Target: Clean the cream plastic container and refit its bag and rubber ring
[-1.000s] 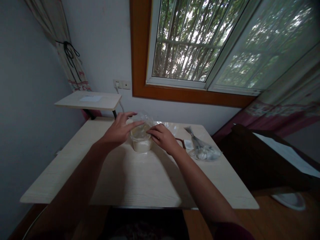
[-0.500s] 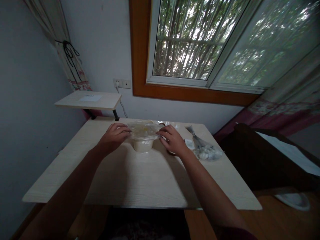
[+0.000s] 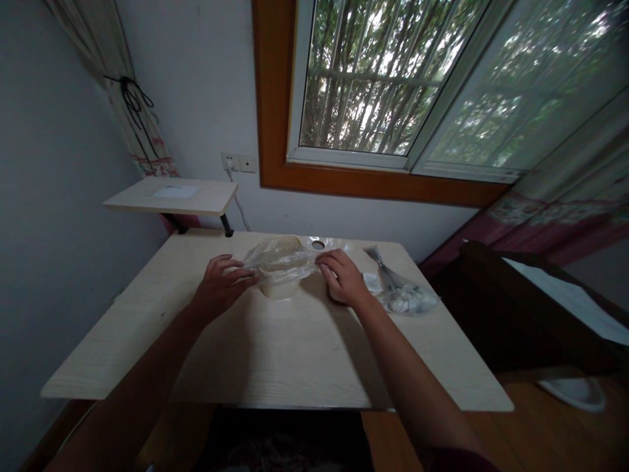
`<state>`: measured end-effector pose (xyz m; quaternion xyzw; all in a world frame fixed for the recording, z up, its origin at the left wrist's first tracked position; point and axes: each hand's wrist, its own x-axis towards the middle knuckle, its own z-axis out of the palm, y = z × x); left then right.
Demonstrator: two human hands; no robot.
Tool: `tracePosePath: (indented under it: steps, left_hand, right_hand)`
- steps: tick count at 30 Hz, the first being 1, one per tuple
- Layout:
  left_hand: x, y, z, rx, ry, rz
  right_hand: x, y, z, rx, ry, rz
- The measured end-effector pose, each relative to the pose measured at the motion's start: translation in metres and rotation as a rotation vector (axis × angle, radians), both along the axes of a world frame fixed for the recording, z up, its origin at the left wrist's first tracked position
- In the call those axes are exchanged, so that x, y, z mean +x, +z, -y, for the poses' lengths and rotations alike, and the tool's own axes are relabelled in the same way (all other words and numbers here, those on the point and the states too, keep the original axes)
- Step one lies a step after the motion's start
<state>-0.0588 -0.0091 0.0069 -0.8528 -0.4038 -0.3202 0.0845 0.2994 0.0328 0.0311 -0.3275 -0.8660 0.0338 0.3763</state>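
Observation:
Crinkled clear plastic film [image 3: 282, 259] stretches between my two hands over a pale, see-through plastic bowl [image 3: 280, 290] on the table. At the film's left edge, my left hand [image 3: 220, 288] pinches it with fingertips together. My right hand [image 3: 341, 276] grips its right edge between thumb and fingers. Much of the bowl is hidden under the film, and its contents cannot be made out. Right of my right hand lies a knotted clear plastic bag [image 3: 407, 299] with whitish crumpled things inside. A small white packet [image 3: 372, 282] sits between that hand and the bag.
The pale wooden table [image 3: 295, 360] has a round cable hole [image 3: 318, 244] at the back. A raised shelf [image 3: 171, 195] with a paper label stands at the back left. A window [image 3: 373, 85] is behind; dark furniture [image 3: 535, 301] stands to the right.
The film has dropped lower and nearer to me, its front part now hanging over the bowl's front. My left hand has come down slightly. The cable hole shows more fully.

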Motion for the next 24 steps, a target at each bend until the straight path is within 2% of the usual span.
tracePosePath:
  steps: [6,12,15,19,24]
  left_hand:
    - [0.002,-0.014,-0.004,0.131,-0.025,-0.047]
    - [0.003,-0.017,-0.003,0.046,-0.005,-0.025]
    - [0.008,-0.013,0.0,-0.049,0.033,0.085]
    - [0.021,-0.003,0.002,-0.194,0.221,0.2]
    - [0.037,0.007,-0.001,-0.246,0.294,0.254]
  right_hand:
    - [-0.002,-0.008,-0.005,0.002,-0.014,0.003]
    - [-0.006,-0.014,-0.007,-0.04,-0.039,-0.019]
    - [-0.009,-0.013,-0.008,-0.055,-0.07,-0.043]
    - [-0.014,-0.011,-0.01,-0.097,-0.099,-0.068]
    - [-0.024,-0.011,-0.011,-0.159,-0.112,-0.105]
